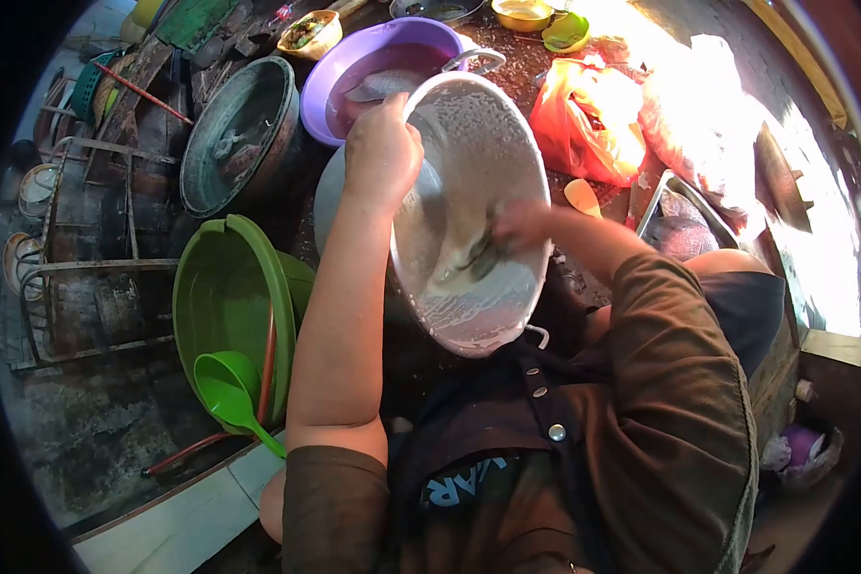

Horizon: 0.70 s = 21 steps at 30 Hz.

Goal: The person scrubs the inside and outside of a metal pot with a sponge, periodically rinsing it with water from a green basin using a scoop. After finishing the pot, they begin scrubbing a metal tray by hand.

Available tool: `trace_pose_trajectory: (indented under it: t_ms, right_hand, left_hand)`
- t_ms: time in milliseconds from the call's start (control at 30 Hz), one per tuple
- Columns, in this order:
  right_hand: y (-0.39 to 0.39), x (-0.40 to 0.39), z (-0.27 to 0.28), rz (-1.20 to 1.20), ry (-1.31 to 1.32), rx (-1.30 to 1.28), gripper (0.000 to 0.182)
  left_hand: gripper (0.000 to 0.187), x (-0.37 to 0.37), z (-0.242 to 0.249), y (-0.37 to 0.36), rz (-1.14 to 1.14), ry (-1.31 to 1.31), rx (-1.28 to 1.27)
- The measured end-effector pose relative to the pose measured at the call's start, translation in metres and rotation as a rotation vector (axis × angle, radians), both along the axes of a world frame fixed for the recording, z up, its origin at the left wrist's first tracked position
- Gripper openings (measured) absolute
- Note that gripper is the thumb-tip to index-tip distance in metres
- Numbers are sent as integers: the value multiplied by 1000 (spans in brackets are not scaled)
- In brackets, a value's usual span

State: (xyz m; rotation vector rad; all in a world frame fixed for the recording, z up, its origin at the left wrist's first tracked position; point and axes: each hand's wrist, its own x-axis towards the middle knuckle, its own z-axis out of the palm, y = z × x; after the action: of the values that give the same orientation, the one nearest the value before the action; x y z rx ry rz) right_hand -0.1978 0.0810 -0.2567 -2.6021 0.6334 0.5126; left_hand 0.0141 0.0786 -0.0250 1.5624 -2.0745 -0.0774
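Observation:
A large metal pot (469, 134) is tilted towards me, its inner wall streaked with whitish residue. My left hand (383, 148) is closed on the pot's upper left rim. Inside the pot, low on the right, my right hand (518, 227) is smeared by motion, and a dark, blurred thing is at its fingers. Just behind the pot sits a purple basin (318, 96) of reddish liquid with a pale object in it. An orange-red plastic bag (584, 120) lies to the right of the pot.
At left are a green tub (196, 287) with a green dipper (228, 383), a dark metal basin (201, 143) and a metal rack (91, 263). A yellow bowl (521, 13) is at the back. A metal tray (655, 206) and a wooden paddle (581, 197) lie right.

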Motion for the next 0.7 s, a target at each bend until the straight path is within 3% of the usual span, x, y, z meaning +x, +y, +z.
trace_pose_trajectory:
  t_ms: [33, 67, 100, 133, 200, 233, 300, 333, 400, 433, 500, 567, 667, 700]
  right_hand:
    - [-33, -11, -5, 98, 41, -351, 24]
    - [-65, -16, -7, 31, -133, -678, 24]
    - [-95, -16, 9, 188, -127, -990, 28]
    - [-112, 1, 42, -10, -418, -806, 33]
    - [-139, 29, 81, 324, -283, -1464, 38]
    - [-147, 50, 84, 318, -287, -1460, 38]
    - [-159, 82, 83, 609, -204, -1689, 43]
    - [-165, 86, 67, 605, -210, -1689, 43]
    - [-167, 100, 32, 366, -333, -1303, 45]
    - [-155, 95, 18, 299, -167, -1203, 48]
    - [-122, 95, -39, -181, -176, -618, 51]
    - [-52, 93, -65, -269, -28, -313, 55]
    - [56, 109, -155, -522, -316, -205, 63]
    - [74, 116, -133, -598, -230, -55, 63]
  left_hand:
    - [31, -1, 0, -1, -1, -1, -2]
    - [31, -1, 0, -2, -3, -9, -1]
    - [31, -2, -1, -2, -6, -18, 2]
    - [31, -3, 0, -2, -10, -22, 5]
    - [31, -7, 4, -2, 8, -37, 1]
    - [31, -7, 5, -1, 7, -42, 6]
    - [31, -6, 6, 0, -7, 8, 13]
    - [31, -6, 8, 2, -6, 2, 16]
    - [30, -6, 12, 6, 12, 78, 95]
    - [30, -6, 12, 9, 16, 69, 93]
    - [31, -6, 10, 8, 11, 80, 75]
    - [31, -2, 8, 6, 11, 122, 96]
    - [31, -1, 2, 3, -1, 184, 122]
    - [31, -1, 2, 1, -4, 190, 113]
